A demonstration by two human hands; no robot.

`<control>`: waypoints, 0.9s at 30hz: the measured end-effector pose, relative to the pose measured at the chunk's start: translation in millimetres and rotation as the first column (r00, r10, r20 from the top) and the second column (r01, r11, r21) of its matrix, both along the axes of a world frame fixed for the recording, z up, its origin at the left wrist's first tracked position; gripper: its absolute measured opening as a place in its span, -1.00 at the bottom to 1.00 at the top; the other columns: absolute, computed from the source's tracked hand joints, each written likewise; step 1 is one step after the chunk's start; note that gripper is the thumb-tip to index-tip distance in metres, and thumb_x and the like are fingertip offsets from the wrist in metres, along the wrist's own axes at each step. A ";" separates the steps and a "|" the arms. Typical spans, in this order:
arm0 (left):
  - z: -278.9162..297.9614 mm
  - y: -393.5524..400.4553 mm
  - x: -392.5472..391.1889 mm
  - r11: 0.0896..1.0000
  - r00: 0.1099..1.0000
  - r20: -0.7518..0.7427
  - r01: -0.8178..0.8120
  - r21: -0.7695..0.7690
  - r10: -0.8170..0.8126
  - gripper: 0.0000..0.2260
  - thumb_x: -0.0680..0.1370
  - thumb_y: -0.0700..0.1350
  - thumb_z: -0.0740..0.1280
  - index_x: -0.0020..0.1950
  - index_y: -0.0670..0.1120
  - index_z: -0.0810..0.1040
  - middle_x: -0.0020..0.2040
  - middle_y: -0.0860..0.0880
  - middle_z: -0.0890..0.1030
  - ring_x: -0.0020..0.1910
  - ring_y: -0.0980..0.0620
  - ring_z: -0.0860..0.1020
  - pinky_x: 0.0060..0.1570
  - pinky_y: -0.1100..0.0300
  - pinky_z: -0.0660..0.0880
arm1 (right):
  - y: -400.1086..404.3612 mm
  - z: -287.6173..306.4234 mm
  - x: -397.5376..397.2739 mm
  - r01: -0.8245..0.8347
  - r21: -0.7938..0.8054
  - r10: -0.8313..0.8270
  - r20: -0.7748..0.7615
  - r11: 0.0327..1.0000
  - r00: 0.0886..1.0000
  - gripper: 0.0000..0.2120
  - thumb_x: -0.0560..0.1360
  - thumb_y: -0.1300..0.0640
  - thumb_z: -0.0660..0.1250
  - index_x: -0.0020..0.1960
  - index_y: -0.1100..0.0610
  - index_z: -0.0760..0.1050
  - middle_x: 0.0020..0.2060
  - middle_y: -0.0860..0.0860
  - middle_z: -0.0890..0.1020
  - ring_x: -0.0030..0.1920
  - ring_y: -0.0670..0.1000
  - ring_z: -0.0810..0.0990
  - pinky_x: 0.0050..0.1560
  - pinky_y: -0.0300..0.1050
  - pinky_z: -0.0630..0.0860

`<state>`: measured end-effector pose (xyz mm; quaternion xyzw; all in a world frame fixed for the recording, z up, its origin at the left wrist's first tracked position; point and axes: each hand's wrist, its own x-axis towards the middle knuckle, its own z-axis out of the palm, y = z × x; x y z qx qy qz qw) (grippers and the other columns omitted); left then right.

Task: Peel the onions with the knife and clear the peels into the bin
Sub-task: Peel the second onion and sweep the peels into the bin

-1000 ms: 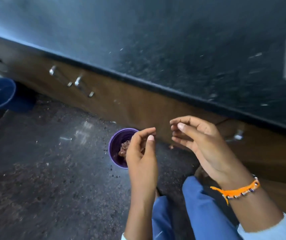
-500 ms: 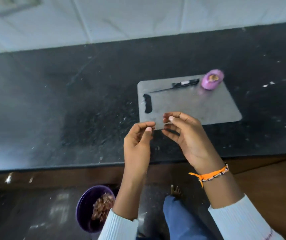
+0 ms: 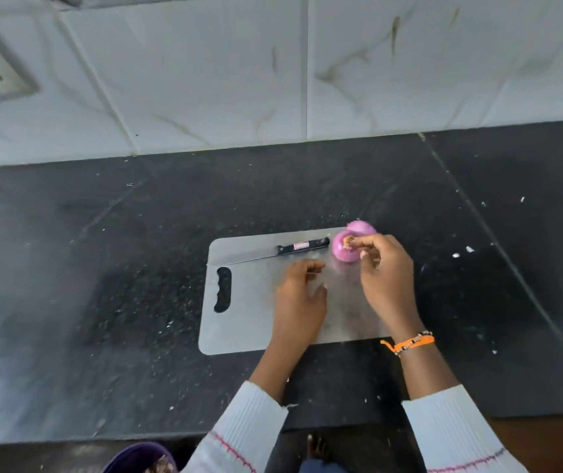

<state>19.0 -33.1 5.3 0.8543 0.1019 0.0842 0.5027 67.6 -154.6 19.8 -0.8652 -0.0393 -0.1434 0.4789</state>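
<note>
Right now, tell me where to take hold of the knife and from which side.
Grip the black handle of the knife, coming from above and the near side. It lies flat along the cutting board's far edge, blade pointing left, handle end beside the onion. The left hand hovers nearest.

The small label on the knife [image 3: 302, 246] handle is too blurred to read.

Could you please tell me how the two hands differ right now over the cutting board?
The right hand pinches the onion; the left hand holds nothing, fingers loosely curled above the cutting board. The right wrist wears an orange bracelet; the left is bare. Both have white sleeves.
</note>
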 end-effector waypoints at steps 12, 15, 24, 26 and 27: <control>-13.1 -30.8 70.2 0.970 0.988 0.053 0.131 0.207 -0.145 -0.45 0.33 -0.28 0.45 0.31 -0.23 0.44 0.23 -0.18 0.50 0.18 -0.14 0.48 0.20 0.11 0.41 | -25.0 -34.8 75.7 -0.209 -0.322 0.170 -0.145 0.923 0.975 -0.49 0.38 0.43 0.25 0.31 0.19 0.46 0.24 0.14 0.49 0.20 0.19 0.43 0.24 -0.02 0.40; -14.4 -32.7 76.6 0.967 0.987 0.054 0.134 0.217 -0.149 -0.45 0.29 -0.25 0.47 0.28 -0.16 0.47 0.20 -0.12 0.52 0.16 -0.12 0.47 0.18 -0.03 0.42 | -29.6 -41.5 78.4 -0.216 -0.293 0.184 -0.133 0.931 0.974 -0.46 0.33 0.45 0.24 0.26 0.14 0.48 0.18 0.10 0.54 0.14 0.15 0.47 0.17 -0.08 0.41; -12.7 -6.5 51.9 0.975 0.987 0.157 0.001 0.223 -0.037 -0.56 0.35 -0.26 0.48 0.21 -0.16 0.51 0.12 -0.08 0.55 0.07 -0.03 0.49 0.07 0.36 0.34 | -16.2 -43.2 43.2 -0.074 -0.226 0.072 -0.020 0.971 0.997 -0.50 0.37 0.46 0.33 0.24 0.10 0.47 0.13 0.02 0.53 0.06 0.04 0.41 0.00 -0.45 0.25; -11.3 9.8 38.3 0.973 0.989 0.148 -0.020 0.231 -0.015 -0.53 0.34 -0.28 0.49 0.23 -0.15 0.50 0.12 -0.08 0.56 0.07 -0.03 0.50 0.08 0.39 0.34 | -11.2 -43.1 22.8 -0.120 -0.185 0.124 0.010 0.975 0.992 -0.47 0.35 0.48 0.34 0.24 0.08 0.46 0.13 0.00 0.52 0.06 0.02 0.41 0.05 -0.44 0.29; -11.6 17.6 31.4 0.970 0.991 0.132 -0.025 0.243 -0.008 -0.50 0.33 -0.30 0.49 0.25 -0.15 0.50 0.14 -0.09 0.56 0.09 -0.05 0.51 0.10 0.34 0.35 | -9.0 -43.8 15.7 -0.164 -0.170 0.167 0.002 0.972 0.986 -0.46 0.35 0.48 0.35 0.24 0.07 0.46 0.14 -0.02 0.51 0.07 0.01 0.41 0.08 -0.38 0.32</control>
